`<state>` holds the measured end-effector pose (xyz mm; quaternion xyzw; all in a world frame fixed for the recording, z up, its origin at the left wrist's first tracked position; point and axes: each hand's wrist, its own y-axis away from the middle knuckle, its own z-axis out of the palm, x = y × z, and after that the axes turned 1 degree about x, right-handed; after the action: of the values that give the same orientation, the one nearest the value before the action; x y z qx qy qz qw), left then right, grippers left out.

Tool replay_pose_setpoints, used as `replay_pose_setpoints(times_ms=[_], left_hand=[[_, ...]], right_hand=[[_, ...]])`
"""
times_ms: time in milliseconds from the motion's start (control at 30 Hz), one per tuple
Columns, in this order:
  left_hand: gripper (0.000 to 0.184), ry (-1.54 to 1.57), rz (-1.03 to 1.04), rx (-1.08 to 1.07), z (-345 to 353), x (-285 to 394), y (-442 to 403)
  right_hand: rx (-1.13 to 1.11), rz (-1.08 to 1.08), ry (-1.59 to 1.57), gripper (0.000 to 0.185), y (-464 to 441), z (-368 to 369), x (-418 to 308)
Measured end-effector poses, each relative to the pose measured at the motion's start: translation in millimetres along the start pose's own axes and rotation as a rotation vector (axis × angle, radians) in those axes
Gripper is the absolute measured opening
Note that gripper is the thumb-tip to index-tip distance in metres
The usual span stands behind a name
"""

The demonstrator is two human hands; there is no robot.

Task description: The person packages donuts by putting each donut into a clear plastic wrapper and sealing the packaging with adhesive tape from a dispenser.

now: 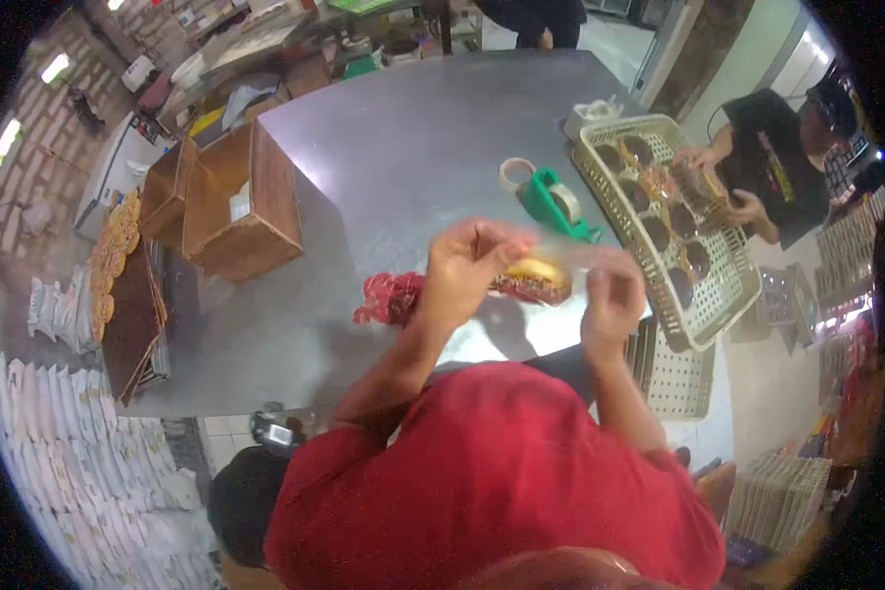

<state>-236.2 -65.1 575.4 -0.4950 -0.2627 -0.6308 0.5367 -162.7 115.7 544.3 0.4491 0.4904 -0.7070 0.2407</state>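
My left hand point(464, 267) is raised over the metal table, its thumb and fingers pinched on a thin clear film. My right hand point(614, 298) is closed at the film's other side. The clear film point(560, 251) stretches between both hands, blurred. Beneath it lies a round item with a yellow top point(539, 270) and a dark, reddish, shiny rim. A crumpled red bundle point(391, 297) rests on the table beside my left forearm. Just beyond my hands stands a green tape dispenser point(557, 202), with a tape roll point(517, 175) near it.
A cream plastic crate point(722, 285) with wrapped round items stands at the right, where another person point(781, 157) holds one item. Brown wooden boxes point(256, 231) stand on the left. A white device point(597, 113) sits behind the crate. White packets point(59, 442) fill the lower left.
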Motion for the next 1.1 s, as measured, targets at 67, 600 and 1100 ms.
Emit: replay_pose_setpoints(times_ms=[67, 600, 1100], left_hand=[[0.015, -0.002, 0.056, -0.051, 0, 8, -10], [0.01, 0.05, -0.112, 0.012, -36, -28, 8], [0.008, -0.481, 0.341, -0.301, -6, -39, 9]], right_hand=[[-0.012, -0.248, 0.173, 0.012, -25, 2, -20], [-0.47, -0.259, 0.272, 0.012, -43, 6, -27], [-0.408, 0.584, -0.142, 0.015, -30, -7, 39]])
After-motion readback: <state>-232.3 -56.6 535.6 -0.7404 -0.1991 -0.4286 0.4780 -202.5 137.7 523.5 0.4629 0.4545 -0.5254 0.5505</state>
